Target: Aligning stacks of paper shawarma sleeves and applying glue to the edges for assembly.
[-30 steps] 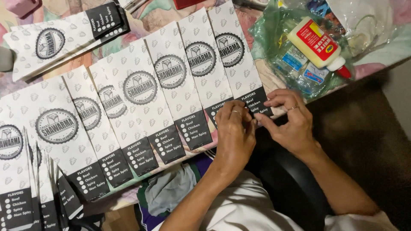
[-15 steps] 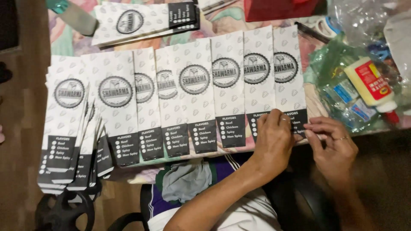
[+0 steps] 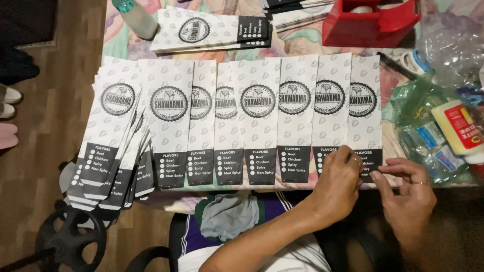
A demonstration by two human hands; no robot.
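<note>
Both hands barely shifted, fingers pinching rightmost white paper sleeve's black end

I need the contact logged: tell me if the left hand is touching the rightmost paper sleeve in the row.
Touching. The head view shows the left hand lying on the dark lower end of the rightmost paper sleeve, covering part of it.

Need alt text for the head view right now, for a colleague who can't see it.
Both hands, left hand and right hand, press on the dark lower end of the rightmost paper sleeve in an overlapping row on a table. A glue bottle lies at right, a red tape dispenser behind.
</note>
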